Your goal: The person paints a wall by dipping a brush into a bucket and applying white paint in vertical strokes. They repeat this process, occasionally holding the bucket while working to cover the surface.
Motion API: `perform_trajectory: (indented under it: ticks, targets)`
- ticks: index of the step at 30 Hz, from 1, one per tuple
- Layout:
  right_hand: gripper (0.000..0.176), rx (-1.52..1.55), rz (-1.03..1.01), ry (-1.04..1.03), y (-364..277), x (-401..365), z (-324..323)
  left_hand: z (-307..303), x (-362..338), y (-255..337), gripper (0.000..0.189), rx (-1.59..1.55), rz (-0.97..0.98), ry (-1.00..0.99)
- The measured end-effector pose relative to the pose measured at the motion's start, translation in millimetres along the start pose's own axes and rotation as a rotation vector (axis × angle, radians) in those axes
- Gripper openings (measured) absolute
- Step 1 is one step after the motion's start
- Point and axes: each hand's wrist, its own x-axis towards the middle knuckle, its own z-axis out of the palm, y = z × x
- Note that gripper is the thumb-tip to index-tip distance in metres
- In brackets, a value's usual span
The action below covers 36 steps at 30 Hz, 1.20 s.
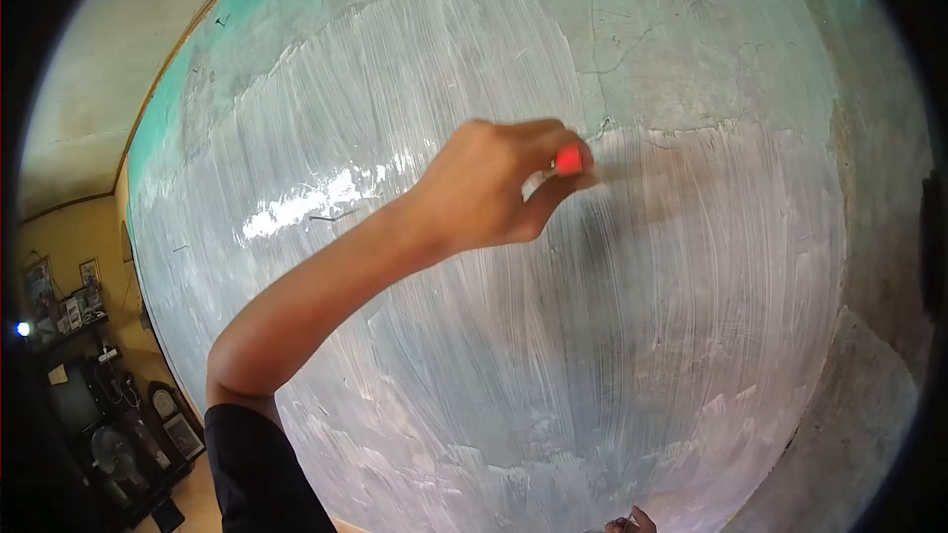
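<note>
My left hand is raised in front of the wall, its arm coming from the lower left in a black sleeve. Its fingers are closed round a red-ended handle; the rest of that tool is hidden, so its kind does not show. Behind the hand, the wall carries streaky whitish coating in long brush-like strokes, shiny and wet-looking at the left. Only the fingers of my right hand show at the bottom edge. They are curled by something small that I cannot make out.
A nail sticks out of the coated wall, another nail higher at left. Bare grey and green wall lies above the coating. Far left stand a dark cabinet, a fan and framed pictures.
</note>
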Motion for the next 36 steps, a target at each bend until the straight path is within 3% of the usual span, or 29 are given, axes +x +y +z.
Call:
perform_trajectory:
  ticks: [3,6,8,9,11,13,15,19,20,21,23,24,26,28,31,33,34,35,36]
  targets:
    - [0.049,0.027,0.006,0.044,3.0,5.4,-0.7,-11.0,18.7,-16.0,0.012,-0.135,-0.087,-0.005]
    - [0.050,0.002,0.004,0.058,4.1,18.5,-14.8,-28.2,51.0,-75.3,0.022,-0.026,-0.077,0.098]
    - [0.050,0.000,-0.022,0.080,6.7,17.5,-11.8,-56.5,82.0,-115.1,0.021,-0.006,-0.266,0.113]
    - [0.051,-0.008,-0.042,0.105,9.0,16.7,-11.1,-75.7,100.3,-133.2,0.026,-0.040,-0.258,0.143]
    - [0.050,0.021,-0.012,0.089,9.3,18.9,-11.2,-106.7,124.6,-133.2,0.030,0.076,-0.405,0.254]
    - [0.050,0.044,0.016,0.075,9.8,19.1,-11.0,-135.7,143.0,-177.2,0.024,0.201,-0.290,0.295]
    - [0.050,0.036,0.014,0.059,10.0,18.2,-10.7,-140.7,151.7,-204.4,0.017,0.418,-0.047,0.445]
    - [0.049,0.105,0.024,0.044,10.5,14.0,-12.0,-108.8,118.2,-192.2,0.013,0.434,0.002,0.411]
    - [0.048,0.071,-0.003,0.034,10.1,13.7,-15.0,-98.1,105.2,-193.8,0.017,0.423,0.161,0.406]
    - [0.047,0.040,-0.030,0.024,10.4,13.5,-18.5,-82.2,86.0,-184.0,0.017,0.557,0.097,0.397]
    - [0.046,0.055,-0.024,0.023,10.9,15.7,-25.4,-46.5,44.2,-135.4,0.019,0.345,0.096,0.305]
    - [0.046,0.064,-0.019,0.026,11.7,17.9,-28.8,-29.9,23.3,-110.8,0.021,0.340,0.245,0.270]
    - [0.045,0.048,-0.003,-0.008,14.5,27.6,-43.2,1.0,-23.9,-62.0,0.032,0.271,0.239,0.111]
    - [0.045,0.028,0.011,-0.036,19.4,29.9,-46.8,23.7,-48.4,-21.7,0.027,0.288,0.317,0.144]
    - [0.045,-0.019,-0.021,-0.006,22.8,27.3,-48.5,14.2,-42.7,11.0,0.022,-0.036,0.115,-0.047]
    - [0.044,0.042,0.002,-0.012,24.0,28.7,-52.6,8.6,-19.7,-7.4,0.020,-0.194,0.000,-0.109]
    - [0.044,0.044,0.003,-0.011,25.9,25.9,-49.7,1.4,-1.7,-14.6,0.022,-0.235,-0.130,-0.097]
    - [0.044,0.025,-0.005,0.013,28.1,20.5,-43.4,-3.1,17.9,-31.1,0.023,-0.254,-0.135,-0.049]
    - [0.044,0.006,-0.013,0.037,30.1,16.7,-38.6,-11.7,41.0,-54.1,0.024,-0.052,-0.123,-0.064]
